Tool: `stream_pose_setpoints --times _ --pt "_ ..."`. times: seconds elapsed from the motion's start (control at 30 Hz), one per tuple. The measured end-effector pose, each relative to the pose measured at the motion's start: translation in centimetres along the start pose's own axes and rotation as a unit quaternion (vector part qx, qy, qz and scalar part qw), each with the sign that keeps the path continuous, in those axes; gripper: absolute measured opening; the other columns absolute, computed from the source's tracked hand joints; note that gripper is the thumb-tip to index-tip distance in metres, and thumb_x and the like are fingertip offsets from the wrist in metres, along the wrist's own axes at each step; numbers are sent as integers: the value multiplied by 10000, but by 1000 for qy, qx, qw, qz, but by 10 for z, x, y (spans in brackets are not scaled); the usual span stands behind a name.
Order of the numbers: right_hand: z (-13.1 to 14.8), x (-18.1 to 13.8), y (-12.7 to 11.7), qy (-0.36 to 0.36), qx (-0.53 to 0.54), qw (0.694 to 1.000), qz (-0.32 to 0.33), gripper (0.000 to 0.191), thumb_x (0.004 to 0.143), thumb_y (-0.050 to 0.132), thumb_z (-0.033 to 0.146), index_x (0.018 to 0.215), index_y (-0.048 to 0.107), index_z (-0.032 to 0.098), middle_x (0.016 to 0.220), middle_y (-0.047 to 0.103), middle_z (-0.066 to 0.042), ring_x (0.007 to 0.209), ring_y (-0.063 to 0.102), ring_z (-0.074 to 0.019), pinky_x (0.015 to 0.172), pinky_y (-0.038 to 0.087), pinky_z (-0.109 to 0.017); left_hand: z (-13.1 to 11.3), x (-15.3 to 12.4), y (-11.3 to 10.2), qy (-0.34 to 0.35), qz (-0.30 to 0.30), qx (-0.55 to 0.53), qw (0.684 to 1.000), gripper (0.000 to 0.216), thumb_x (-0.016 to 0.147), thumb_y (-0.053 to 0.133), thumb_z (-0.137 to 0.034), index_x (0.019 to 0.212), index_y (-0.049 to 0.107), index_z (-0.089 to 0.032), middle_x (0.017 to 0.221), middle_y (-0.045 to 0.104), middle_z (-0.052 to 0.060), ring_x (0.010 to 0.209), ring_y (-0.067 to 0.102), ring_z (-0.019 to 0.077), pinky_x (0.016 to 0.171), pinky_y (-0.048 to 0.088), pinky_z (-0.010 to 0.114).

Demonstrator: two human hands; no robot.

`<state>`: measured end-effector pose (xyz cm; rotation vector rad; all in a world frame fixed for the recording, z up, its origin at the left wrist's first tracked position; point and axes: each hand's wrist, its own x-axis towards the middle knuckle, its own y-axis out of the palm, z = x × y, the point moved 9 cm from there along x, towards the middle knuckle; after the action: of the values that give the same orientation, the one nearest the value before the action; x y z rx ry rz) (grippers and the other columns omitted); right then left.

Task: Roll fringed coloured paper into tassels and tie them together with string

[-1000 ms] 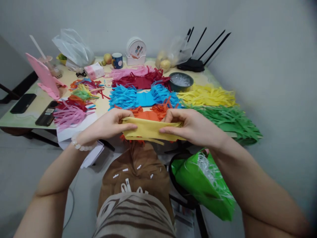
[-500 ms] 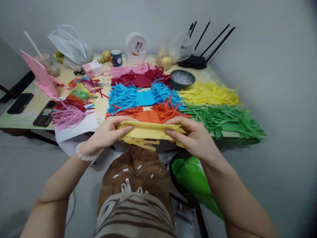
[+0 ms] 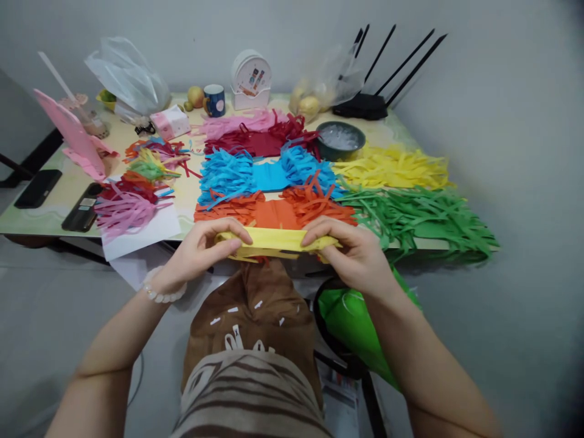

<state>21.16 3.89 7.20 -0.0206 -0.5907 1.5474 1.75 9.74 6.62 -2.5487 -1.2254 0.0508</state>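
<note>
A folded yellow fringed paper (image 3: 274, 241) is stretched between both hands at the near table edge. My left hand (image 3: 201, 252) pinches its left end, thumb on top, a bead bracelet on the wrist. My right hand (image 3: 358, 252) is closed on its right end. Just beyond lies an orange fringed paper (image 3: 274, 213), then a blue fringed paper (image 3: 269, 176) and a dark red fringed paper (image 3: 262, 143). Green fringed paper (image 3: 420, 222) and yellow fringed paper (image 3: 395, 170) lie to the right.
On the table's left are loose coloured strips (image 3: 132, 194), white sheets (image 3: 141, 228), two dark phones (image 3: 82, 207), a pink stand (image 3: 68, 131). At the back: plastic bags, a blue mug (image 3: 214, 100), a dark bowl (image 3: 340, 140), a router (image 3: 365, 106). A green bag (image 3: 356, 322) sits on a stool below.
Both hands have carried the yellow paper forward and flatter onto the table edge, just before the orange piece; its hanging fringe is now mostly tucked under. The camera has tilted slightly.
</note>
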Motion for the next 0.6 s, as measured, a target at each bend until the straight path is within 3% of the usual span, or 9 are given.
stream_pose_setpoints --times 0.2,0.27,0.33,0.37,0.43,0.53,0.6 --pt "6 -3 0 -29 -5 1000 -7 134 893 574 251 798 657 205 825 684 -33 760 634 -175 678 468 -276 -2 2 -3 43 -62 94 993 245 833 709 -357 764 580 -160 727 606 -7 636 513 112 604 398 225" --pt "8 -4 -1 -32 -51 998 -27 124 888 629 246 770 626 208 789 679 -17 724 631 -161 675 467 -267 -8 0 -3 80 -77 134 985 193 841 706 -319 891 608 -161 839 646 13 698 553 122 643 422 226" --pt "10 -5 -3 -31 -114 992 -53 23 869 666 225 871 648 212 856 708 -24 754 655 -170 692 479 -271 -11 -1 -2 97 -75 175 977 239 871 677 -283 1073 625 -165 968 681 40 786 599 136 699 443 231" --pt "11 -6 -4 -30 -141 988 -59 86 867 671 222 952 660 214 913 722 -35 788 669 -180 707 487 -277 -11 -1 0 97 -68 192 974 247 888 658 -269 1111 628 -168 994 691 45 817 613 142 724 449 234" --pt "11 -6 -2 -24 -177 982 -54 158 872 668 221 1029 669 215 963 732 -47 829 680 -192 732 497 -286 -10 0 2 86 -53 211 972 152 909 625 -251 1029 653 -163 940 701 38 815 625 146 739 452 238" --pt "8 -6 1 -5 -164 986 -26 20 870 667 222 865 655 207 848 716 -29 777 666 -176 718 493 -275 -6 0 4 62 -29 177 982 107 906 615 -250 858 625 -156 852 690 29 779 629 146 712 459 238" --pt "3 -7 2 20 -111 993 -13 87 863 670 239 804 618 202 832 711 -27 762 666 -169 694 496 -264 -2 0 7 42 -4 115 992 124 901 625 -268 853 593 -159 828 695 27 747 636 141 679 465 232"
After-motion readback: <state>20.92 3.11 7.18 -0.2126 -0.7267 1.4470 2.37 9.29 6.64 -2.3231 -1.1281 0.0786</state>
